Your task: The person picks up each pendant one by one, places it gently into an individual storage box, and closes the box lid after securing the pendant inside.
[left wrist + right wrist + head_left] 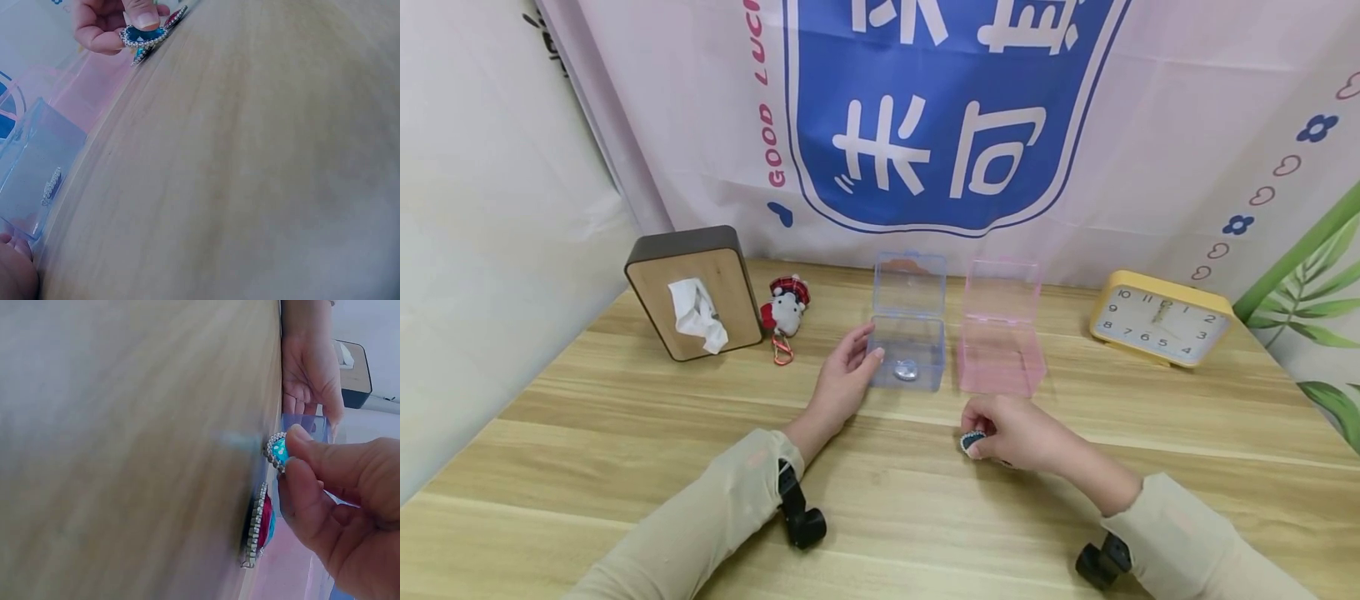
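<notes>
My right hand [1011, 433] pinches a blue-green, rhinestone-edged ornament [972, 442] between thumb and fingers, low over the table in front of the pink box. A red rhinestone-edged ornament [264, 525] is beside it in the right wrist view, with a bit of teal behind. Against the left side of the open blue clear plastic box [934, 379] rests my left hand [842, 371], its thumb by the front corner. Inside that box lies a shiny silver-edged ornament [906, 370]. Right of it stands the pink clear plastic box [1000, 382], lid raised.
A tissue box [741, 308] and a small plush mouse keychain [786, 315] stand at the back left. To the back right is a yellow clock [1161, 321]. A printed cloth [700, 133] hangs behind the wooden table [880, 517].
</notes>
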`<action>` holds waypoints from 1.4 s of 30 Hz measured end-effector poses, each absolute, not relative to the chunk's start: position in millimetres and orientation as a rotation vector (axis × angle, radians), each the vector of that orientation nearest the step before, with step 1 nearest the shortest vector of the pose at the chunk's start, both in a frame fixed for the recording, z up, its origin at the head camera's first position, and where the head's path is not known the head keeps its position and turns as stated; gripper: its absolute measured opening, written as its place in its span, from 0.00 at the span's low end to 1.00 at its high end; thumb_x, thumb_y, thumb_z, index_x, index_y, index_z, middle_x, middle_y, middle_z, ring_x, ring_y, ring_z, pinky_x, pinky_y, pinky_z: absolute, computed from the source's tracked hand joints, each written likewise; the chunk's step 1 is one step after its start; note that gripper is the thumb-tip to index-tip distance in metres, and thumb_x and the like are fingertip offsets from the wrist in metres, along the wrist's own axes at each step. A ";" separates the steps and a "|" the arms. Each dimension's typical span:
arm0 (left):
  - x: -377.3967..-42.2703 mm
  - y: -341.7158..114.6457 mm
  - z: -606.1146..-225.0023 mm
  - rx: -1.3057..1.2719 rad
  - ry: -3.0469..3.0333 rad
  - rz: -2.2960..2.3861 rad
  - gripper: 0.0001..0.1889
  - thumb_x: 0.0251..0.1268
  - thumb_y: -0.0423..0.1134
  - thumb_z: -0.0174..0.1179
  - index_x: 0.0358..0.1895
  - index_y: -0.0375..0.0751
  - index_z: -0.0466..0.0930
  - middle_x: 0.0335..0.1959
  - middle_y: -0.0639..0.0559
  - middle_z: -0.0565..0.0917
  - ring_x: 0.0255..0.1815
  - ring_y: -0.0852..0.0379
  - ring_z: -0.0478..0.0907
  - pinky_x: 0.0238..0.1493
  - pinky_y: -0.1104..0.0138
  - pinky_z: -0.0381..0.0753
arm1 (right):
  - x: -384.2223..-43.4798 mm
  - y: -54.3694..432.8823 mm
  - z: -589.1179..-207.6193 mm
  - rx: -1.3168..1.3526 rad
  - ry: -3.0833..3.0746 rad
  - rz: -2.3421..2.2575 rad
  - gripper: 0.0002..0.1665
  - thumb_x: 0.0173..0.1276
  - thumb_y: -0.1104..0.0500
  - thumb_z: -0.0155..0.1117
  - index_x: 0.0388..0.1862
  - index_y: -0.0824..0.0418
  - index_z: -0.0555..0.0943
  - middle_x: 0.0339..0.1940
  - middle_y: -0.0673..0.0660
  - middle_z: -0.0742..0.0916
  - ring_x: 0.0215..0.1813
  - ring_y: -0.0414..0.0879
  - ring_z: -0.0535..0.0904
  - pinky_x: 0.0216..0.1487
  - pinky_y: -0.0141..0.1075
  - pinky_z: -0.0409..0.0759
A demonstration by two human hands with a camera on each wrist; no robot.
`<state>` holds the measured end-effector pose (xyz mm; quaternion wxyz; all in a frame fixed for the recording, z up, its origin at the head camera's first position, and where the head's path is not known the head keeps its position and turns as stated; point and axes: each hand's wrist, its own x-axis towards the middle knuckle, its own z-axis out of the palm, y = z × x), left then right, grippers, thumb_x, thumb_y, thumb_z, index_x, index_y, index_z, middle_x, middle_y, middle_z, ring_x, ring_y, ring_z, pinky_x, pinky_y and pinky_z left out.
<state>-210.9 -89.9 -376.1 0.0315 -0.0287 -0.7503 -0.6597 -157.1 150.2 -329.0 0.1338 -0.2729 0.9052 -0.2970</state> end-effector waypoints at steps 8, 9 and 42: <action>-210.1 -90.4 -374.4 -0.078 -2.322 -2.032 0.24 0.65 0.38 0.55 0.65 0.47 0.66 0.66 0.38 0.65 0.66 0.45 0.65 0.66 0.60 0.66 | -161.6 151.7 -327.6 -0.773 2.577 -0.936 0.08 0.53 0.64 0.70 0.28 0.60 0.78 0.21 0.47 0.79 0.26 0.38 0.73 0.27 0.29 0.75; -210.1 -90.5 -374.5 -0.077 -2.323 -2.033 0.24 0.65 0.38 0.55 0.65 0.47 0.66 0.66 0.38 0.65 0.66 0.46 0.65 0.66 0.60 0.66 | -162.5 152.4 -327.7 -0.760 2.566 -0.962 0.08 0.52 0.64 0.70 0.28 0.60 0.78 0.22 0.48 0.79 0.26 0.39 0.73 0.27 0.29 0.76; -208.3 -90.7 -374.3 -0.076 -2.326 -2.026 0.24 0.66 0.38 0.55 0.65 0.47 0.66 0.66 0.39 0.66 0.65 0.46 0.66 0.65 0.60 0.66 | -192.2 129.1 -306.1 -0.255 2.404 -1.700 0.13 0.66 0.70 0.54 0.49 0.75 0.77 0.36 0.61 0.83 0.33 0.43 0.82 0.43 0.40 0.84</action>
